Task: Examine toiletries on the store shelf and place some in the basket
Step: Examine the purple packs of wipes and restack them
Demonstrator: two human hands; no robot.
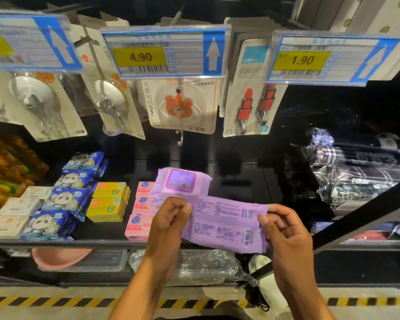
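Pink soap bars (139,224) lie on the shelf (56,242), left. Beside them the left hand (169,218) pinches the left end of the purple wipes pack (226,225); the right hand (286,232) pinches its right end, fingers (283,212) curled. Pack held before shelf, print upward. Advise holding it taut, level.

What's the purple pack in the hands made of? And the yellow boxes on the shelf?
The purple pack looks like soft plastic film, slightly matte; it bends and crinkles at the sealed ends. The yellow boxes: probably printed cardboard, with straight edges and sharp corners.
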